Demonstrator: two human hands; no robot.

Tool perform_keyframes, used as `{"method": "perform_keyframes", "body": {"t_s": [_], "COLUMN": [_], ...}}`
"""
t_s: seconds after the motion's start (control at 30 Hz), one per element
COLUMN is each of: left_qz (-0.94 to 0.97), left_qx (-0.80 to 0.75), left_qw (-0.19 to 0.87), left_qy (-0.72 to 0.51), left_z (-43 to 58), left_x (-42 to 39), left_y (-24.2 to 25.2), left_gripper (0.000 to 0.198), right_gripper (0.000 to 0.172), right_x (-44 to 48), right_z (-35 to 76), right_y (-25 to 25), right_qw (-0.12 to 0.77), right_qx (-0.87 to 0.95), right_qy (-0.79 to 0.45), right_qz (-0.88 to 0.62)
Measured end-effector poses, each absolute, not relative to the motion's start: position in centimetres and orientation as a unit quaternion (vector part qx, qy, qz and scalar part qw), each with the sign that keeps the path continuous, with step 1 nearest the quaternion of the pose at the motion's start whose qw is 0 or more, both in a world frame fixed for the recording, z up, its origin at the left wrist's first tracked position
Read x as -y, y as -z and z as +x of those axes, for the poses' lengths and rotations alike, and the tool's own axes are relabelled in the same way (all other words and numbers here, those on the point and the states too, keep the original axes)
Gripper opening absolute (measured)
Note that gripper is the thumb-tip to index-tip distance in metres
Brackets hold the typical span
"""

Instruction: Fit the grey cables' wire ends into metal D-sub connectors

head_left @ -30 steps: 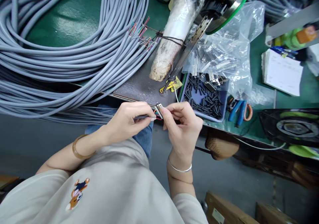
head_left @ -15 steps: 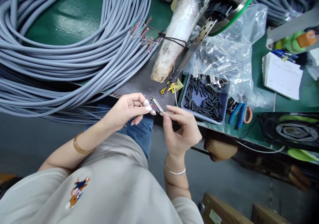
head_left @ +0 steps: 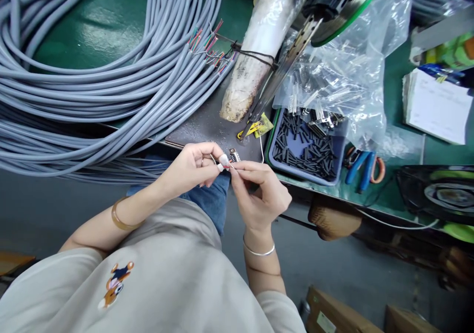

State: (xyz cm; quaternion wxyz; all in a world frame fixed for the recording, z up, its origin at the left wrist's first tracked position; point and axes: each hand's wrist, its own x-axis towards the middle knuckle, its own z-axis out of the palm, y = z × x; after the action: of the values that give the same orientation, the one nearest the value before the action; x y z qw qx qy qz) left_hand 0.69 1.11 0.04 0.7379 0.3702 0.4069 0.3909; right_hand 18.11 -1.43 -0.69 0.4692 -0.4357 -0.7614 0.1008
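Note:
My left hand point(head_left: 198, 167), with white covers on thumb and index fingertip, is closed in a pinch on thin wires point(head_left: 227, 166), of which a red bit shows. A metal multi-pin connector point(head_left: 234, 155) stands out just beyond the fingertips, partly hidden by them. My right hand point(head_left: 261, 192) is closed too, its thumb and index finger meeting right beside the left fingertips. What lies in that right pinch is too small and covered to make out. Both hands are above the table's front edge, over my lap.
Grey cables point(head_left: 111, 86) with stripped coloured ends fill the left. A wrapped white post point(head_left: 246, 71) and metal bar point(head_left: 281, 73) rise ahead. On the right are a tray point(head_left: 339, 175) of black tubes, a clear bag point(head_left: 355, 76), blue-handled pliers point(head_left: 361, 170) and a paper pad point(head_left: 437, 105).
My right hand has moved left, up to the left fingertips. The connector has turned and is now more hidden behind the fingers. The view has shifted slightly.

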Motion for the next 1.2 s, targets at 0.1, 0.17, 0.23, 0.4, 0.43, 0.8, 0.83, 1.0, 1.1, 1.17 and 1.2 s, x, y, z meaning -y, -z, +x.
{"method": "perform_keyframes", "body": {"t_s": [0.1, 0.17, 0.23, 0.4, 0.43, 0.8, 0.83, 1.0, 1.1, 1.17, 1.2], "left_qz": [0.385, 0.390, 0.395, 0.396, 0.396, 0.380, 0.377, 0.379, 0.389, 0.395, 0.396], "left_qx": [-0.386, -0.365, -0.355, -0.348, -0.350, -0.302, -0.299, -0.295, -0.295, -0.300, -0.302], "left_qw": [0.736, 0.738, 0.740, 0.742, 0.740, 0.733, 0.735, 0.740, 0.736, 0.732, 0.731], "left_qy": [-0.401, -0.412, -0.413, -0.414, -0.416, -0.477, -0.477, -0.471, -0.469, -0.467, -0.467], "left_z": [0.7, 0.5, 0.3, -0.2, -0.3, -0.7, -0.6, -0.7, -0.7, -0.7, -0.7], "left_x": [-1.1, -0.9, -0.8, -0.4, -0.4, -0.3, -0.3, -0.5, -0.4, -0.5, -0.5], "left_y": [0.0, 0.2, 0.6, 1.1, 1.2, 2.1, 2.1, 1.8, 1.9, 2.0, 2.1], "left_gripper": [0.013, 0.014, 0.015, 0.017, 0.017, 0.018, 0.018, 0.018, 0.012, 0.010, 0.010], "right_gripper": [0.019, 0.020, 0.021, 0.019, 0.018, 0.023, 0.022, 0.017, 0.015, 0.016, 0.017], "right_x": [1.7, 2.0, 2.3, 3.0, 3.2, 3.2, 3.1, 2.7, 2.6, 2.5, 2.5], "right_z": [18.1, 18.1, 18.2, 18.2, 18.2, 19.7, 19.7, 19.4, 19.1, 19.0, 18.9], "right_y": [0.6, 0.5, 0.3, -0.7, -0.8, 1.4, 1.4, 2.0, 2.3, 2.4, 2.5], "right_qw": [0.439, 0.413, 0.393, 0.371, 0.373, 0.518, 0.524, 0.525, 0.522, 0.525, 0.525], "right_qx": [0.817, 0.847, 0.862, 0.877, 0.876, 0.779, 0.772, 0.757, 0.755, 0.754, 0.752], "right_qy": [-0.045, -0.012, 0.006, 0.008, 0.007, -0.020, -0.014, 0.034, 0.045, 0.034, 0.021], "right_qz": [-0.371, -0.335, -0.319, -0.306, -0.307, -0.352, -0.361, -0.387, -0.393, -0.393, -0.397]}}
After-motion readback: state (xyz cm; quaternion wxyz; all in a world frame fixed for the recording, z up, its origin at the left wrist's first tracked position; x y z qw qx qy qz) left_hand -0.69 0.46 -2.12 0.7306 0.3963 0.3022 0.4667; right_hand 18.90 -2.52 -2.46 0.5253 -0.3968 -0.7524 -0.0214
